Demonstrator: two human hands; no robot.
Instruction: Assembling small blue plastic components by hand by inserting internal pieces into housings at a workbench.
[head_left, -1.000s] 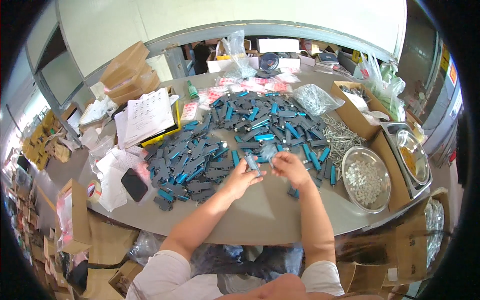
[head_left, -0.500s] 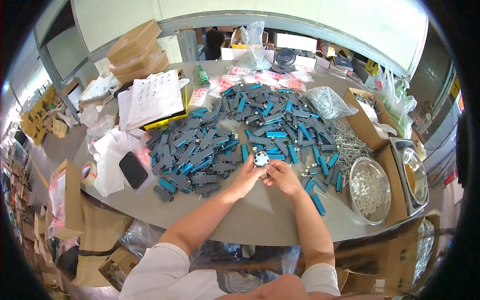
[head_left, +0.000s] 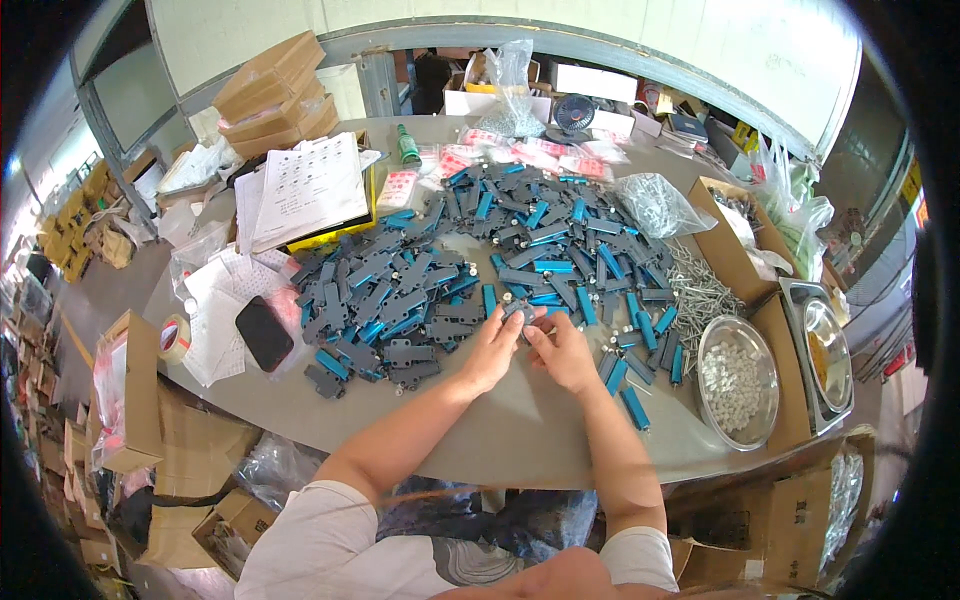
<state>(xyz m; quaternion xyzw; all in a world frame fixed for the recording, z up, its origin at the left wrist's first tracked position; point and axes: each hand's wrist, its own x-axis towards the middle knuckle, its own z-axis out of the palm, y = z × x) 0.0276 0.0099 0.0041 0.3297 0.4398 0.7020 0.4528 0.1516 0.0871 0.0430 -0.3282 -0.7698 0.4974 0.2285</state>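
In front of me, at the middle of the table, my left hand [head_left: 490, 355] is closed on a small dark grey plastic part [head_left: 519, 310]. The fingers cover much of it. Close on its right side, my right hand [head_left: 563, 358] has its fingers bent and pinched at the part's edge; whether anything small sits between them I cannot make out. Beyond both hands spreads a heap of grey and blue plastic parts [head_left: 375, 300], reaching round to the right pile [head_left: 590, 235]. A few blue pieces [head_left: 634, 408] lie beside my right forearm.
Long metal screws [head_left: 700, 280] and a steel bowl of white plastic pieces [head_left: 735, 430] are on the right, beside cardboard boxes [head_left: 735, 235]. To the left are a phone [head_left: 265, 334], a tape roll [head_left: 174, 339] and papers [head_left: 305, 195]. A green bottle [head_left: 407, 145] stands at the back.
The part in my hands has turned: its pale, shiny face showed before, and a dark grey side shows now. My right hand's fingers have shifted slightly.
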